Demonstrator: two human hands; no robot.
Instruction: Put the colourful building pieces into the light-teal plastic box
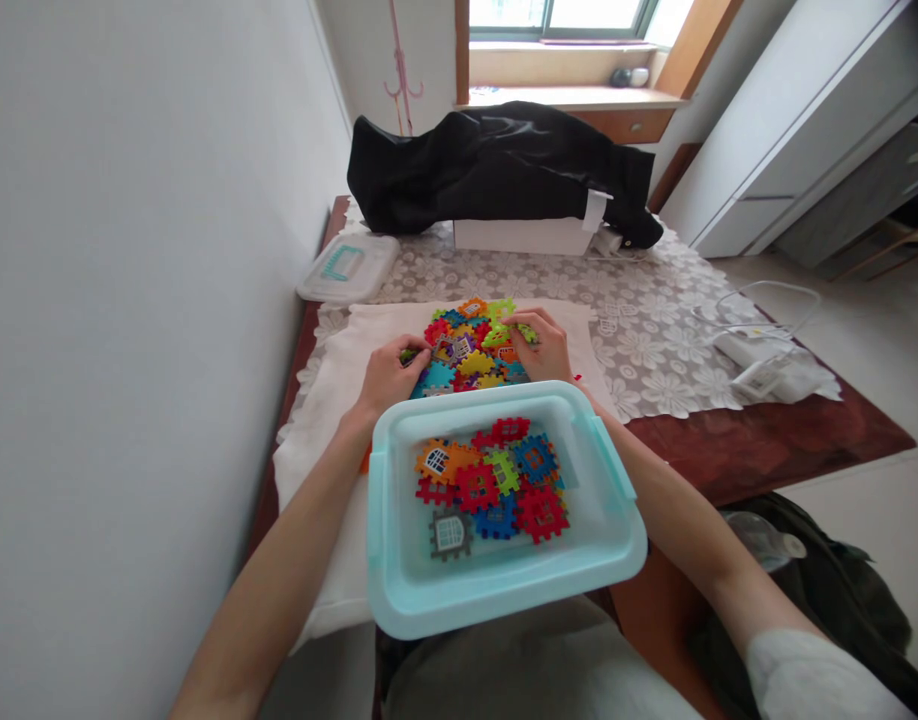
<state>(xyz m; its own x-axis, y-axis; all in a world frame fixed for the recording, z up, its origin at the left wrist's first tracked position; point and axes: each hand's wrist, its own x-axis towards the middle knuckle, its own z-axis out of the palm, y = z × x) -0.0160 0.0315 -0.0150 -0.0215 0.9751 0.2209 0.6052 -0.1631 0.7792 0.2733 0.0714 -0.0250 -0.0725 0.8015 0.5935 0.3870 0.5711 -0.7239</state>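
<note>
Since both hands are at work around the pile of interlocking plastic window tiles point(474, 364), picture that pile as the clock's centre. The left hand point(388, 378) sits around 9 o'clock, thumb and fingers pinched on a greenish tile point(407, 355), mostly covered up. Around 2 to 3 is the right hand point(547, 352), fingers curled closed on a lime-green tile point(529, 333); can't tell if it's got more than one. From the left grip the pile's at 3 o'clock, from the right about 8, and neither hand looks clearly nearer.

The teal plastic storage tub point(496, 605) is at 6, long axis roughly 9 to 3, its far rim hiding the pile's near end. More tiles lie inside.

No brands readable, btw: the white tag point(595, 212) on the black cover point(504, 165) shows no legible writing.
</note>
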